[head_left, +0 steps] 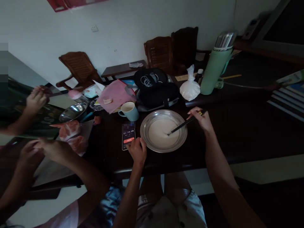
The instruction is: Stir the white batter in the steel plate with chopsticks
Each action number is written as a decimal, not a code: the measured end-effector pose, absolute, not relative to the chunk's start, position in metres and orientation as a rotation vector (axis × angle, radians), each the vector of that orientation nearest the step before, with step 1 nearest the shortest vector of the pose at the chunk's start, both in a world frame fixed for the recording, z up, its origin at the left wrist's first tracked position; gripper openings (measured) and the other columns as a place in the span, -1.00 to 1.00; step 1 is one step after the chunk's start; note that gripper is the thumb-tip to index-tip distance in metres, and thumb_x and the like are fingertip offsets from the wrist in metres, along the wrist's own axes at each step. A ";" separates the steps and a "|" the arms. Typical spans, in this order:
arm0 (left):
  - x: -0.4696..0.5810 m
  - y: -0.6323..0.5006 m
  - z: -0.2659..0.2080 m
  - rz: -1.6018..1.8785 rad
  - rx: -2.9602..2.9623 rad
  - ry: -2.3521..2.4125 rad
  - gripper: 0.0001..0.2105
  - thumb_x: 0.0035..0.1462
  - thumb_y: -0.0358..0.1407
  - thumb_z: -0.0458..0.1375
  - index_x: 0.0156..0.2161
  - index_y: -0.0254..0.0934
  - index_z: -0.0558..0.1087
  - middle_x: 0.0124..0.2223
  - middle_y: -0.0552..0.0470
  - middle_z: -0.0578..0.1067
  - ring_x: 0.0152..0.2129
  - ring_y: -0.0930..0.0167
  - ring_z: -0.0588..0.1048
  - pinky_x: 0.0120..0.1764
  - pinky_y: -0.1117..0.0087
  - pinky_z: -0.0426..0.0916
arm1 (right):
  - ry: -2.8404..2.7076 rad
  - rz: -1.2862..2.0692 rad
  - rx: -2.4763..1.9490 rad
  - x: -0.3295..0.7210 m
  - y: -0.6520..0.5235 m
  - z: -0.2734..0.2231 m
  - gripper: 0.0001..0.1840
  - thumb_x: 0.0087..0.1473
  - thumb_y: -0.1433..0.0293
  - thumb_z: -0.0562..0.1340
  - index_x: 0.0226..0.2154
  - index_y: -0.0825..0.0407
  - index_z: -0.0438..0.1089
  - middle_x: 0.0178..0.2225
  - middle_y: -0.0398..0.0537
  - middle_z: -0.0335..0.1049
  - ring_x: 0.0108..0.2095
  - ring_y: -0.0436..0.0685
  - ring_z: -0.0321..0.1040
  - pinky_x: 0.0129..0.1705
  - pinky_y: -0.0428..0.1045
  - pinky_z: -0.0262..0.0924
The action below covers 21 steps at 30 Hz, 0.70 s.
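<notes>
A wide metal bowl (145, 139) of pale, milky batter stands on the dark table in front of me. Black chopsticks (181, 125) slant down to the left from my right hand (199, 119), which is closed around their upper part. Their tips dip into the batter (161, 131) near the middle. At the bowl's lower left rim is my left hand (137, 151), its thumb against the rim and its fingers bent. Those fingers also come close to the lower end of a phone (128, 140) showing a timer; their tips are partly hidden.
A blue mug (130, 111), a black open case (154, 90), a tied bag of white powder (190, 89) and a green thermos (216, 71) stand behind the bowl. At left, other people's hands (51, 148) are near bagged pinkish food (70, 129) and a metal basin (73, 111).
</notes>
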<state>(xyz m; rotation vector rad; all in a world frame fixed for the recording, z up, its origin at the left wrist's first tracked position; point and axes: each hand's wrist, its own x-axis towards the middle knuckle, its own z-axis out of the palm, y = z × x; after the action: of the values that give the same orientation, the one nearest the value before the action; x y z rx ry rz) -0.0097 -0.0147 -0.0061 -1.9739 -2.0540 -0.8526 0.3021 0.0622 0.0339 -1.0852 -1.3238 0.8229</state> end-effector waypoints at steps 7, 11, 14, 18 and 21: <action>-0.010 -0.015 -0.006 -0.842 -1.969 -2.061 -0.70 0.24 -0.31 -0.14 -0.51 -0.24 0.27 -0.50 0.01 0.38 -0.45 0.35 0.35 -0.30 0.32 0.00 | -1.436 0.887 -1.040 0.288 0.063 0.034 -0.71 0.07 0.12 0.23 -0.40 -0.02 0.48 -0.47 -0.12 0.54 -0.39 0.11 0.48 -0.26 0.01 0.31; -0.010 -0.015 -0.008 -0.845 -1.969 -2.039 -0.69 0.25 -0.31 -0.15 -0.51 -0.24 0.27 -0.50 0.00 0.38 -0.45 0.34 0.35 -0.30 0.31 0.01 | -1.296 0.754 -1.101 0.301 0.062 0.038 -0.71 0.07 0.11 0.23 -0.42 -0.03 0.47 -0.59 -0.15 0.47 -0.52 0.09 0.43 -0.37 0.00 0.28; -0.011 -0.015 -0.009 -0.857 -1.967 -2.025 -0.69 0.25 -0.31 -0.15 -0.51 -0.24 0.26 -0.51 0.01 0.37 -0.45 0.34 0.34 -0.29 0.31 0.02 | -1.374 0.847 -1.076 0.296 0.060 0.039 -0.70 0.05 0.09 0.24 -0.43 -0.02 0.47 -0.60 -0.14 0.47 -0.52 0.11 0.44 -0.36 0.02 0.29; -0.011 -0.015 -0.008 -0.857 -1.961 -2.026 -0.69 0.25 -0.31 -0.15 -0.52 -0.23 0.26 -0.51 0.00 0.37 -0.45 0.34 0.35 -0.29 0.31 0.01 | -1.491 0.918 -1.010 0.285 0.062 0.035 -0.72 0.07 0.12 0.24 -0.40 -0.02 0.50 -0.47 -0.12 0.54 -0.38 0.13 0.49 -0.23 0.03 0.30; -0.010 -0.015 -0.007 -0.860 -1.959 -2.043 -0.68 0.25 -0.32 -0.16 -0.52 -0.23 0.26 -0.51 0.00 0.38 -0.45 0.34 0.35 -0.30 0.31 0.01 | -1.403 0.809 -1.059 0.295 0.065 0.033 -0.73 0.08 0.13 0.23 -0.39 -0.02 0.50 -0.47 -0.12 0.54 -0.39 0.12 0.48 -0.25 0.01 0.29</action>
<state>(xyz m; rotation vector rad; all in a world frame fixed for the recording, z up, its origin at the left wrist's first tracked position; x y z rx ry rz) -0.0103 -0.0150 -0.0073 -1.9590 -2.0430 -0.8596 0.2951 0.0648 0.0325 -1.0591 -1.4035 0.8093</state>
